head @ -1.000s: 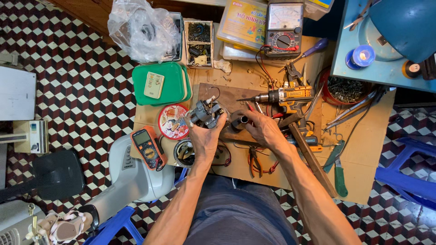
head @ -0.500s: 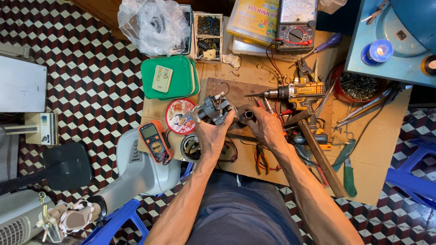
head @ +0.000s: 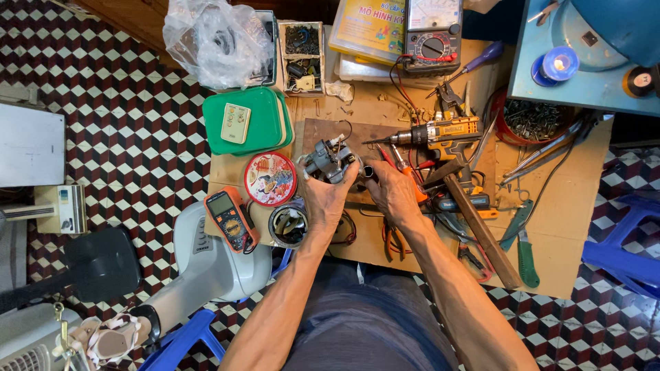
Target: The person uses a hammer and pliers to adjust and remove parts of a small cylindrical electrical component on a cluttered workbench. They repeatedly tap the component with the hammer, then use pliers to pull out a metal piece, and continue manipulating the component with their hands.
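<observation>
Seen from above at a crowded repair table (head: 570,227): left hand (head: 328,196) clamped around a small grey electric motor (head: 328,159), held just over the dark work mat (head: 323,132) with its shaft end pointing right. Right hand (head: 390,191) closed alongside, fingers pinching a short dark cylindrical sleeve (head: 367,172) just off the motor's right end, nearly touching. Close by: round red tin (head: 270,178) to the left, yellow cordless drill (head: 440,132) beyond the right hand, orange multimeter (head: 227,216) near the left forearm.
</observation>
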